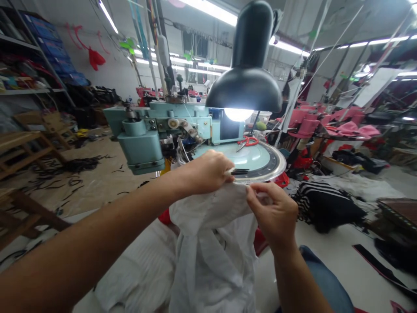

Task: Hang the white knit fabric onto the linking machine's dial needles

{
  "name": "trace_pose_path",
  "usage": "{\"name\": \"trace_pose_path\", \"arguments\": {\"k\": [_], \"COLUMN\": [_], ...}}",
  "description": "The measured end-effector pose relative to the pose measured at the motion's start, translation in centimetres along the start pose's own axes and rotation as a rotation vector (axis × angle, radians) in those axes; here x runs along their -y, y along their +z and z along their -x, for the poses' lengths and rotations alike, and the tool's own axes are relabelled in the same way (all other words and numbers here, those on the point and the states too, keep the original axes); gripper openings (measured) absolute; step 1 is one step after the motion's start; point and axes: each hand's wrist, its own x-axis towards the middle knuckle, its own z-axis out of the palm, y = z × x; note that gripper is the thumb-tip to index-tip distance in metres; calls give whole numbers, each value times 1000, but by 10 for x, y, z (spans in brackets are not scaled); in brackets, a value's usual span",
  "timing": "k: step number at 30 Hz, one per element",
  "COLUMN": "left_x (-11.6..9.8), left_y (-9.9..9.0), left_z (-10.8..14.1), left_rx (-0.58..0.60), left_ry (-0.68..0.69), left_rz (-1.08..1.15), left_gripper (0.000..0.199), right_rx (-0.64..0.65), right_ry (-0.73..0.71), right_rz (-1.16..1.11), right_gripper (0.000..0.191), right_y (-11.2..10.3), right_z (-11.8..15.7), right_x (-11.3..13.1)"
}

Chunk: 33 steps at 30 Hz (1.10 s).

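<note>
The white cloth (pixel 211 243) hangs in front of the round dial plate (pixel 279 161) of a teal machine (pixel 140 145), its long axis running up and down the view. The upper end points away from the person, toward the plate's near rim; the lower end drops toward the person and passes out at the bottom of the view. Its top edge is stretched in a short line between the two hands, sloping slightly down toward the right.

The left hand (pixel 213 171) reaches across from the left with its fingers closed on that edge, knuckles up. The right hand (pixel 275 211) pinches the edge further along between thumb and fingertips, its forearm rising from below. Just beside the left fingertips, dark slim prongs (pixel 241 171) lie pointing right (whether that hand grips them too, I cannot tell). Red-handled scissors (pixel 248 141) lie further back on the plate, under a lit black lamp (pixel 244 89). Lower left, more ribbed white fabric (pixel 140 269) is heaped beside the hanging cloth.
</note>
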Motion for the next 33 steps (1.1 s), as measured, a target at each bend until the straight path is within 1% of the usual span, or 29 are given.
{"name": "trace_pose_path", "arguments": {"k": [3, 4, 5, 6, 7, 8, 9, 10, 11, 12, 13, 14, 16, 17, 19, 21, 23, 24, 25, 26, 27, 28, 29, 31, 32, 33], "left_x": [0, 0, -1, -3, -6, -11, -17, -23, -30, -37, -43, -48, -51, -50, -43, -34, -28, -28, -30, -33, -37, -42, -48, -57, -61, -62], "left_y": [-2, -3, -3, -3, 0, 4, 11, 21, 33, 47, 62, 76, 99, 106, 114, 117, 119, 120, 122, 124, 126, 128, 129, 128, 127, 126], "left_z": [-1, 2, 8, 16, 27, 39, 51, 63, 73, 80, 83, 82, 70, 61, 42, 29, 27, 30, 36, 42, 48, 53, 57, 59, 57, 53], "left_rx": [5, -15, -70, -162, -291, -440, -579, -664, -667, -583, -490, -414, -307, -271, -245, -276, -333, -347, -356, -372, -389, -407, -426, -460, -467, -465], "left_ry": [7, 11, 14, 7, -27, -79, -158, -265, -333, -377, -415, -438, -438, -424, -419, -459, -521, -536, -542, -547, -548, -546, -547, -570, -582, -595], "left_rz": [-43, -54, -51, -25, 30, 120, 251, 421, 637, 870, 1050, 1176, 1337, 1394, 1491, 1538, 1503, 1461, 1422, 1403, 1410, 1438, 1475, 1532, 1544, 1550], "left_gripper": [24, 24, 21, 17, 12, 11, 21, 31, 38, 44, 51, 57, 67, 71, 75, 75, 73, 72, 70, 67, 63, 58, 54, 48, 48, 49], "right_rx": [12, 14, 12, 12, 14, 16, 17, 18, 14, 8, -5, -16, -29, -31, -24, -27, -4, 28, 67, 114, 162, 203, 240, 309, 328, 320], "right_ry": [5, 6, 6, 6, 8, 9, 11, 14, 14, 15, 15, 14, 21, 22, 35, 90, 231, 333, 435, 519, 571, 575, 532, 358, 265, 192], "right_rz": [-14, -16, -19, -20, -23, -28, -37, -46, -55, -61, -62, -58, -40, -25, 15, 86, 133, 89, -11, -150, -283, -362, -366, -226, -159, -127], "right_gripper": [2, 2, 2, 1, 1, 1, 1, 1, 2, 2, 2, 3, 5, 5, 6, 6, 9, 11, 16, 21, 25, 28, 29, 21, 16, 13], "right_y": [3, 4, 4, 5, 5, 5, 5, 6, 6, 7, 8, 9, 10, 9, 4, -9, -26, -34, -41, -47, -50, -51, -50, -43, -38, -33], "right_z": [1, 1, 2, 2, 2, 3, 3, 4, 4, 4, 4, 4, 3, 2, 2, 4, 9, 12, 14, 16, 16, 16, 13, 6, 1, -3], "right_x": [2, 3, 4, 4, 4, 3, 3, 3, 2, 3, 3, 4, 6, 6, 0, -14, -35, -45, -53, -58, -59, -56, -50, -33, -25, -19]}}
